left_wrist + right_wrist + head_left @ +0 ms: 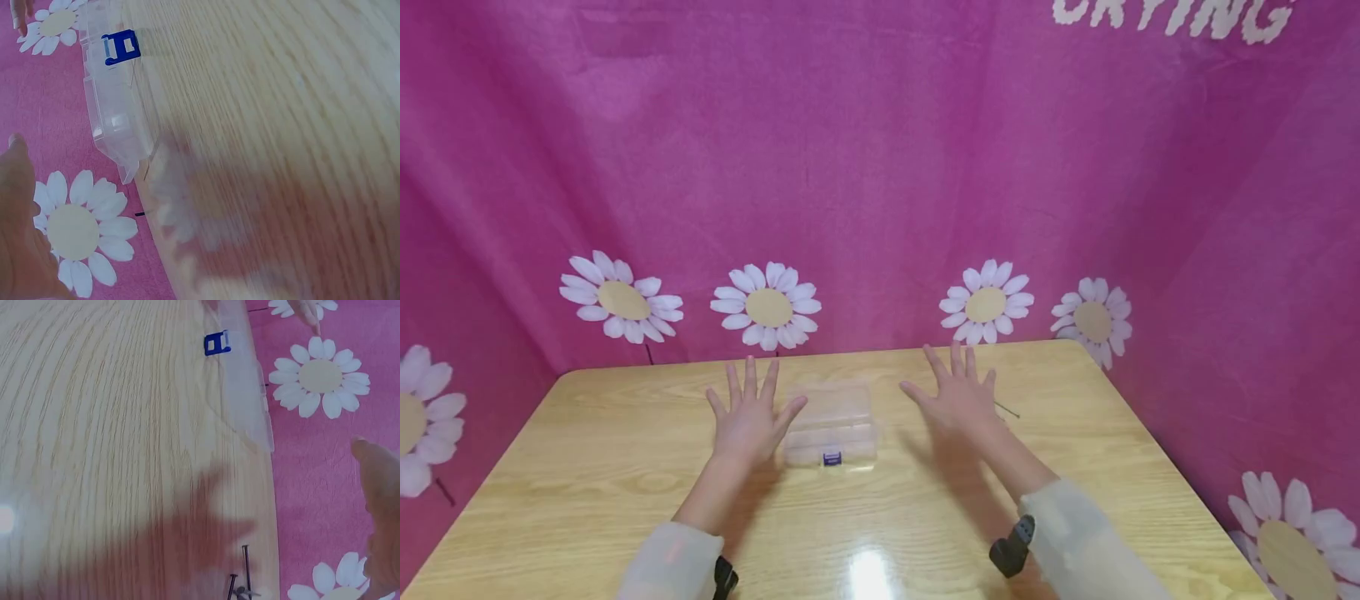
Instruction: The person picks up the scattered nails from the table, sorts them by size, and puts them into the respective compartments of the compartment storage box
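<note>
A clear plastic compartment box with a small blue latch lies shut on the wooden table, between my two hands. My left hand hovers just left of the box with its fingers spread and straight, holding nothing. Right of the box, my right hand is likewise spread flat above the table and holds nothing. The box and its latch show in the left wrist view, with part of my left hand at the edge. The right wrist view shows the box and my thumb.
A few thin dark nails lie on the table just right of my right hand, also seen as nails in the right wrist view. A pink cloth with white daisies hangs behind and beside the table.
</note>
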### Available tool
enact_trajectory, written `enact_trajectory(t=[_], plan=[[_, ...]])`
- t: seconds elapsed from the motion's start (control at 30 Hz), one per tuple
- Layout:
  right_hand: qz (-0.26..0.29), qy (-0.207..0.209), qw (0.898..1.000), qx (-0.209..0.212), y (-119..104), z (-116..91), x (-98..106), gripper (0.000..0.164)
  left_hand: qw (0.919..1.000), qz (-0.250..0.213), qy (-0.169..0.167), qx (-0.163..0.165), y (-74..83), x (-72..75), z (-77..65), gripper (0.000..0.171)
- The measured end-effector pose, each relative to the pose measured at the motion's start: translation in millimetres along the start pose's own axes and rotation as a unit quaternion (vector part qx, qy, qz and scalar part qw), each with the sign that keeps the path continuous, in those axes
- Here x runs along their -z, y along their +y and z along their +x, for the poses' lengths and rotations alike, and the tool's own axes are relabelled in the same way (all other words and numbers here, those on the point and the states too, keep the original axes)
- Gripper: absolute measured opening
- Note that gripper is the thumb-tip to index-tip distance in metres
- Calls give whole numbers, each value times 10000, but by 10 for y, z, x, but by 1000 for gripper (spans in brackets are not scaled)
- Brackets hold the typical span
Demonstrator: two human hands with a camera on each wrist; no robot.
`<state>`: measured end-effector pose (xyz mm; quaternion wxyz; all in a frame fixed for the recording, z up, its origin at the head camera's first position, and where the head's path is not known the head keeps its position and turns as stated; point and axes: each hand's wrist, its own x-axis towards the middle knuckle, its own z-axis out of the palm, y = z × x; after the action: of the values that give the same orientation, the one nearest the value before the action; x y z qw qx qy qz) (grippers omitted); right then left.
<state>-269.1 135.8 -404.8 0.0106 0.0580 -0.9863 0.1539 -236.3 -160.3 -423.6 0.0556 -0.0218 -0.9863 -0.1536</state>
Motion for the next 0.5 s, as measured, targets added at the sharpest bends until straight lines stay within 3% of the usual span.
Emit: enact_trajectory(t=[0.5], plan=[[310,820,9941,640,385,9,48,74,9975,-689,154,-61,-99,-19,-29,79]])
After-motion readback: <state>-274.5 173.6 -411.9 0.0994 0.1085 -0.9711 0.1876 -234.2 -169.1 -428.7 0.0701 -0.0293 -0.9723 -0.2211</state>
